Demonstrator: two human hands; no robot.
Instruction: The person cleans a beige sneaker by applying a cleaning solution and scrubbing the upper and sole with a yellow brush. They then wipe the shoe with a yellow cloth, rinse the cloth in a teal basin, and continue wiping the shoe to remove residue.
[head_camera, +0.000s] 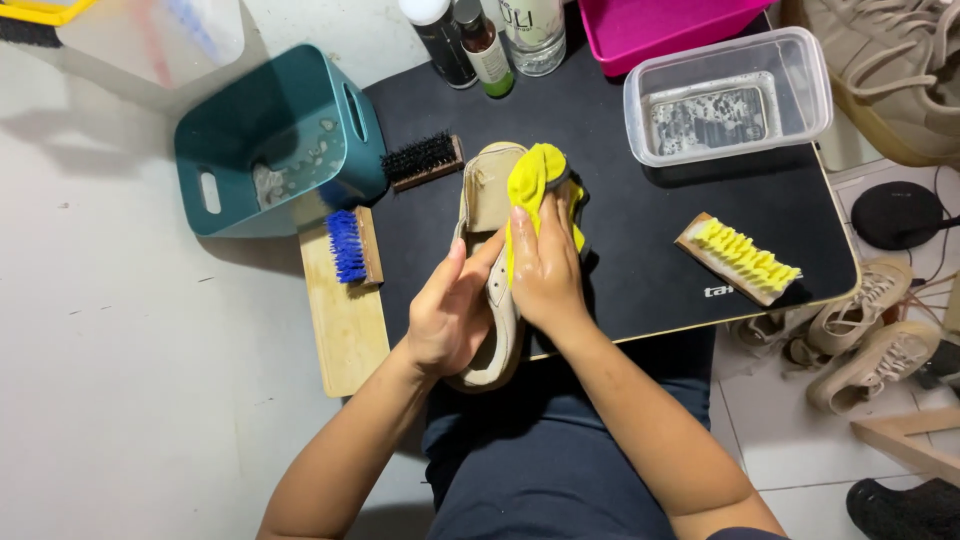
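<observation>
A beige shoe (487, 196) lies lengthwise on a black table top (640, 250), toe pointing away from me. My left hand (449, 313) grips the shoe at its heel end and side. My right hand (545, 270) presses a yellow cloth (533, 172) against the right side of the shoe. The cloth drapes over the shoe's upper and hides part of it.
A teal tub (270, 135) with wet residue sits left of the table. A black-bristle brush (422, 160), a blue-bristle brush (350, 246) on a wooden board (345, 320), a yellow-bristle brush (738, 258), a clear plastic container (728, 95), a pink bin (660, 25) and bottles (485, 40) surround the shoe. More beige shoes (870, 340) lie on the floor right.
</observation>
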